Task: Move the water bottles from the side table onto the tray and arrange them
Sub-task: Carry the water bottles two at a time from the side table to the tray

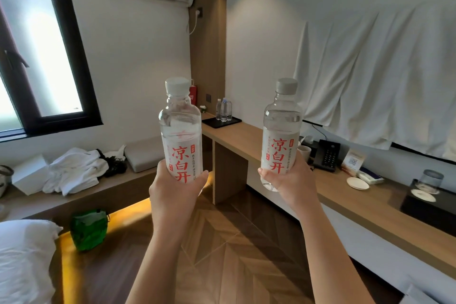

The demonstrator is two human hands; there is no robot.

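My left hand (pixel 172 192) grips the base of a clear water bottle (pixel 181 128) with a white cap and red characters, held upright in the air. My right hand (pixel 288 180) holds a second, matching water bottle (pixel 281 131) the same way. Both are raised in front of me, well short of the long wooden counter. Far off on that counter lies a black tray (pixel 212 123) with a cluster of small clear bottles (pixel 223 109) standing on it.
The wooden counter (pixel 246 138) runs along the right wall with a black phone (pixel 327 155), a white cup (pixel 304 152), a small dish (pixel 357 183) and a black box with a glass (pixel 430 202). Left: a bench with white towels (pixel 74 170), a green bag (pixel 88 228), a pillow (pixel 22 259).
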